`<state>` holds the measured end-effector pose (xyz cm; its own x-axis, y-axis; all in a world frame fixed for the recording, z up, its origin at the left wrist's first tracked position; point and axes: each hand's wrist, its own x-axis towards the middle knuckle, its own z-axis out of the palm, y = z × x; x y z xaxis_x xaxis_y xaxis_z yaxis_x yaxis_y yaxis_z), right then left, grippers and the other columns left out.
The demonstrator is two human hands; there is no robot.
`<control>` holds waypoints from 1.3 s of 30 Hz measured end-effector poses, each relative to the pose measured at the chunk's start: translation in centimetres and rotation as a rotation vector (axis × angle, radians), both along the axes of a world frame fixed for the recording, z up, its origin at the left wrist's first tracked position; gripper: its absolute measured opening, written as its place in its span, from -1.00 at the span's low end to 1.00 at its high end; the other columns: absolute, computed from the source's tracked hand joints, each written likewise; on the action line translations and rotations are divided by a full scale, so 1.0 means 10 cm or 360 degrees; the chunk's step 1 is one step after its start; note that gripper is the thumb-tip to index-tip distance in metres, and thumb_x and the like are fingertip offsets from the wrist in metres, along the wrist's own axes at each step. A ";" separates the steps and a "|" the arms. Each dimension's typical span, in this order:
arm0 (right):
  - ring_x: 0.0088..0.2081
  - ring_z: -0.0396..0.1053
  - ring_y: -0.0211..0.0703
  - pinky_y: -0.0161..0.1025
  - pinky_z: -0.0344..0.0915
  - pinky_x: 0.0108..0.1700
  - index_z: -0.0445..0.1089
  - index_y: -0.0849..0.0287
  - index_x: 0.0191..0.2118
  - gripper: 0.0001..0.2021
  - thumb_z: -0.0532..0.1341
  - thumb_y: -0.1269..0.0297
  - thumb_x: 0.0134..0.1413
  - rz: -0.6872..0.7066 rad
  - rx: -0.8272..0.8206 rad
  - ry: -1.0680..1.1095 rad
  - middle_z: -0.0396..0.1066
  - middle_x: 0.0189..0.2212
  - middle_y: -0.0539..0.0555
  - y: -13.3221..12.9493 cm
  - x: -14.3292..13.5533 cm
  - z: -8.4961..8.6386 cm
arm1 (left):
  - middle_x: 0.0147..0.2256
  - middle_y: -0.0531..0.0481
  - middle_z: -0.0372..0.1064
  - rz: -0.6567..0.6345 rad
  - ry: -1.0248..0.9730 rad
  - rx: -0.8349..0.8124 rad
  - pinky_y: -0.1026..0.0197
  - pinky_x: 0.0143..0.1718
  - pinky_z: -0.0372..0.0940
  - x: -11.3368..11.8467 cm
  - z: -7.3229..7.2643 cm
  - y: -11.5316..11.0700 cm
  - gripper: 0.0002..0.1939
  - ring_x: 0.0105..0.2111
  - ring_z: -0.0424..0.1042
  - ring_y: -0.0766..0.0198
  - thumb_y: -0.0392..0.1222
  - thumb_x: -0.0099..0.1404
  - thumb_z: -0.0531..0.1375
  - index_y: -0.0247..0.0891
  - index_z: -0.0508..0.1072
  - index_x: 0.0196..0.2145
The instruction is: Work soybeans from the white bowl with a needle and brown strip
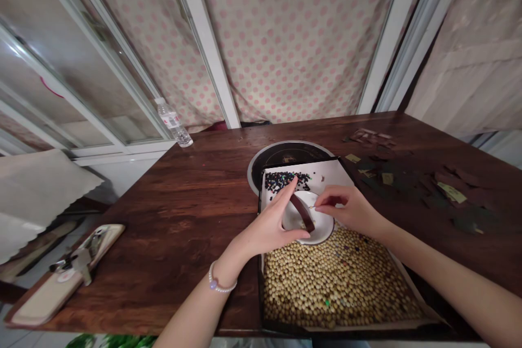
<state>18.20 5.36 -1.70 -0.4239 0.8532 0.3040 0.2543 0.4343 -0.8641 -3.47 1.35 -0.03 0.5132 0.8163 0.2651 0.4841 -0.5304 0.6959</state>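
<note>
My left hand (272,227) is around the left side of a white bowl (325,228), its thumb and fingers spread along a brown strip (302,213) that lies across the bowl. Over the bowl's right side, my right hand (340,206) pinches a tiny pale piece (312,207) between thumb and finger. The bowl rests in a dark-edged tray (261,293) lined with white. Pale round beans (326,277) fill the tray's near part, with a green bead (327,303) among them. Small black beads (281,179) lie at its far left.
A round black plate (261,160) sits partly under the tray's far end. Brown and green scraps (457,185) are scattered at the right. A clear bottle (174,122) stands at the far left edge. A pale board (44,299) with a metal tool (81,263) lies at the near left.
</note>
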 end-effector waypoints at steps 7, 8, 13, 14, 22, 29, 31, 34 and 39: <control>-0.48 0.32 -0.24 -0.27 0.27 -0.42 0.45 0.15 -0.46 -0.88 0.19 0.43 0.01 0.0025 0.0235 -0.0122 0.41 -0.52 0.02 -0.07 -0.02 0.06 | 0.19 -0.09 0.15 0.0209 -0.0013 0.0377 -0.20 0.18 0.08 0.07 -0.02 0.01 -0.63 0.20 0.12 0.00 -0.14 0.18 0.26 -0.11 0.38 -0.04; -0.48 0.31 -0.25 -0.27 0.28 -0.41 0.45 0.15 -0.46 -0.87 0.18 0.44 0.01 0.0049 0.0290 -0.0134 0.40 -0.52 0.02 -0.08 -0.03 0.06 | 0.17 -0.08 0.18 0.0238 0.0016 0.0446 -0.20 0.18 0.08 0.08 -0.03 0.01 -0.72 0.20 0.12 0.00 -0.14 0.18 0.26 -0.13 0.43 -0.12; -0.51 0.27 -0.28 -0.30 0.26 -0.43 0.45 0.14 -0.44 -0.86 0.18 0.47 0.03 0.0134 0.0491 -0.0146 0.39 -0.53 0.01 -0.13 -0.07 0.03 | 0.08 -0.06 0.30 0.0250 0.0122 0.0646 -0.19 0.13 0.13 0.12 -0.08 0.00 -0.88 0.17 0.15 0.00 -0.14 0.16 0.28 -0.16 0.51 -0.32; -0.52 0.27 -0.29 -0.31 0.25 -0.45 0.45 0.15 -0.44 -0.86 0.19 0.47 0.03 0.0138 0.0508 -0.0138 0.39 -0.53 0.00 -0.14 -0.08 0.02 | 0.06 -0.05 0.32 0.0249 0.0124 0.0668 -0.18 0.12 0.15 0.12 -0.08 -0.01 -0.91 0.15 0.17 0.01 -0.16 0.16 0.28 -0.16 0.52 -0.34; -0.53 0.26 -0.30 -0.33 0.21 -0.47 0.43 0.19 -0.49 -0.84 0.17 0.53 0.01 0.0114 0.0540 -0.0092 0.36 -0.58 -0.01 -0.14 -0.05 0.06 | 0.00 -0.06 0.40 0.0300 0.0119 0.0701 -0.15 0.07 0.18 0.10 -0.08 0.01 -0.96 0.08 0.26 0.05 -0.25 0.18 0.26 -0.18 0.54 -0.39; -0.50 0.31 -0.27 -0.34 0.25 -0.43 0.45 0.19 -0.51 -0.90 0.27 0.50 -0.08 -0.0210 0.0277 0.0008 0.44 -0.56 0.00 -0.03 0.10 0.06 | 0.04 -0.10 0.36 0.0166 0.0193 0.0378 -0.14 0.09 0.14 0.02 0.01 0.04 -0.94 0.10 0.24 0.02 -0.19 0.08 0.34 -0.17 0.58 -0.43; -0.50 0.31 -0.28 -0.34 0.25 -0.43 0.45 0.19 -0.51 -0.92 0.28 0.48 -0.08 -0.0187 0.0230 0.0026 0.44 -0.56 0.00 -0.02 0.09 0.05 | 0.09 -0.11 0.30 0.0115 0.0258 0.0299 -0.16 0.09 0.12 0.01 0.03 0.04 -0.89 0.14 0.17 -0.02 -0.15 0.03 0.37 -0.14 0.59 -0.42; -0.50 0.31 -0.28 -0.34 0.25 -0.43 0.46 0.19 -0.50 -0.92 0.27 0.47 -0.07 -0.0147 0.0214 0.0046 0.45 -0.56 0.01 -0.04 0.07 0.06 | 0.09 -0.12 0.29 0.0110 0.0193 0.0283 -0.14 0.10 0.10 0.01 0.08 0.03 -0.86 0.13 0.18 -0.01 -0.14 0.03 0.37 -0.15 0.59 -0.39; -0.49 0.33 -0.26 -0.32 0.24 -0.44 0.45 0.19 -0.50 -0.94 0.28 0.43 -0.07 -0.0182 0.0170 0.0114 0.45 -0.56 0.01 -0.03 0.07 0.07 | -0.28 -0.10 0.47 -0.0037 0.0018 0.0096 0.16 -0.20 0.29 -0.02 0.30 -0.08 -0.88 -0.29 0.41 0.25 -0.16 0.13 0.30 -0.26 0.56 -0.39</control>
